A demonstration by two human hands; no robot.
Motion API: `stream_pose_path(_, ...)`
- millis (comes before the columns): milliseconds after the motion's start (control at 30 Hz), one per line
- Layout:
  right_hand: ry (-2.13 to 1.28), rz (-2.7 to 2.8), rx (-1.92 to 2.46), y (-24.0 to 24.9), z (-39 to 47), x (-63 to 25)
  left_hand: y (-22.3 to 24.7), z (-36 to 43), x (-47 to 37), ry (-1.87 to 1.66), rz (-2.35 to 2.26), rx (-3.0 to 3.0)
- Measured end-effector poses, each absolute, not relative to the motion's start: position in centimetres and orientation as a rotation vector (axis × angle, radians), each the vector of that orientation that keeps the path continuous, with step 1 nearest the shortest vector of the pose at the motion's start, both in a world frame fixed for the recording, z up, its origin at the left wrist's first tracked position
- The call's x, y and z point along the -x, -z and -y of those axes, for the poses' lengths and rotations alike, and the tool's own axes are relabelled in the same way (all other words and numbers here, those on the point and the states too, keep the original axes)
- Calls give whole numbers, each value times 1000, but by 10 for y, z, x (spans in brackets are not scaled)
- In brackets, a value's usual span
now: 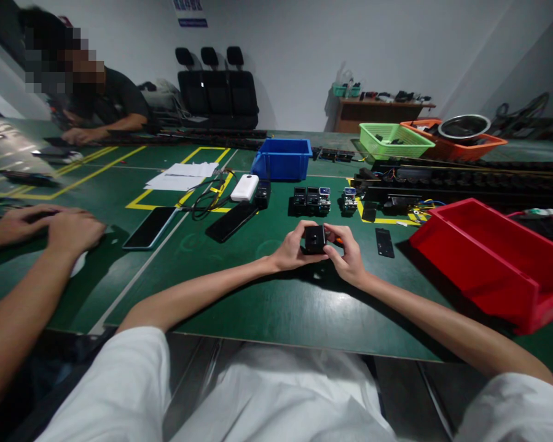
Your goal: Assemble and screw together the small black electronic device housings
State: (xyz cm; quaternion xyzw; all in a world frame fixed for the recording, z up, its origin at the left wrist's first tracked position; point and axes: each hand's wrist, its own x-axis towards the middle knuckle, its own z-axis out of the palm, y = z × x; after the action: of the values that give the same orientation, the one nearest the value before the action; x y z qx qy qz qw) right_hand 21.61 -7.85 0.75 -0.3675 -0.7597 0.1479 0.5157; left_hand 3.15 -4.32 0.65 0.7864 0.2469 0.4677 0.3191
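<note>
A small black box-shaped device [314, 239] is held just above the green table, between both hands. My left hand [291, 248] wraps round its left side and underside. On its right side are the fingers of my right hand [348, 255], with a bit of orange showing between them. Beyond the hands stand several small black and silver devices [312, 201] in a row, and a similar one [349, 201] sits apart to their right. A flat black plate [384, 242] lies right of my right hand.
A red bin [479, 245] stands at the right, a blue bin [283, 159] at the back. Phones [151, 228], a white power bank [244, 188] and cables lie left. Another person's hands [74, 230] rest at far left; one more person [110, 98] sits across the table.
</note>
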Motion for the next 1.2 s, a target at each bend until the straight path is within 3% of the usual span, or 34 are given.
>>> stream_pose_path(467,-885,1645,922,-1,64,-210,-4,30,-32,-1511,-711,-1617)
stream_pose_path(867,-551,1533,985,-9,69,-212,-4,28,-31,-1342,-801,-1806)
stream_pose_path(1200,-666,1676,861,-17,76,-211,-11,38,-29,-1168,-883,-2006)
